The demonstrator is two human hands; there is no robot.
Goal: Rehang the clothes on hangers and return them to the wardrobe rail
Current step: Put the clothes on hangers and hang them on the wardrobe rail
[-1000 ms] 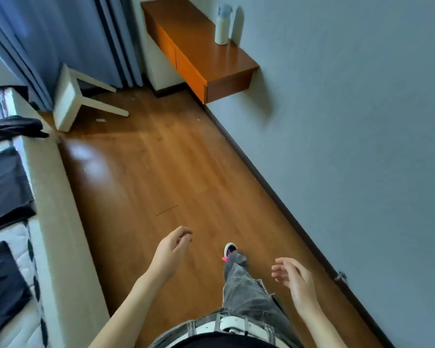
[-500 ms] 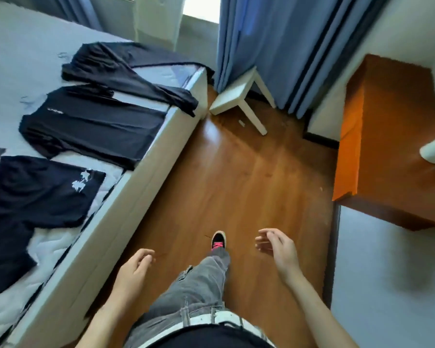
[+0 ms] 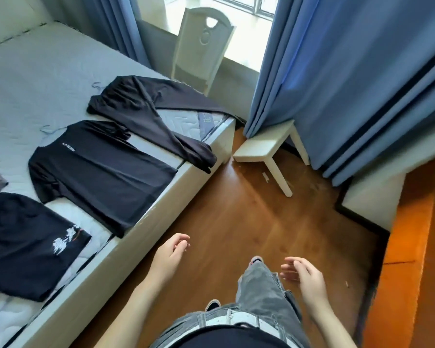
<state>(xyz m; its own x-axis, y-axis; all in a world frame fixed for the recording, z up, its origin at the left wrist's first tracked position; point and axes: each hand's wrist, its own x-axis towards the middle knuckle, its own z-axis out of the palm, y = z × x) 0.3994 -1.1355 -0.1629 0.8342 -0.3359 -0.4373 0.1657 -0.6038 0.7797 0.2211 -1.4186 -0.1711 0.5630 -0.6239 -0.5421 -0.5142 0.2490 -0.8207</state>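
Daylight floods in from the bright glass window (image 3: 236, 3) at the top of the view, between the blue pleated curtains (image 3: 337, 71); the panes are overexposed to near white. The glossy brown wooden floor (image 3: 236, 209) carries a pale sheen that runs from the window toward the camera. The grey quilted mattress (image 3: 35, 71) is evenly and softly lit, while the black T-shirts (image 3: 98, 172) on it show little fold detail. The orange wooden shelf (image 3: 412, 247) at right glows saturated, with a dark shadow beneath its edge. Wide-angle distortion bends the straight lines near the borders. Fine detail is slightly soft throughout, and both bare hands show mild blur at the fingertips.
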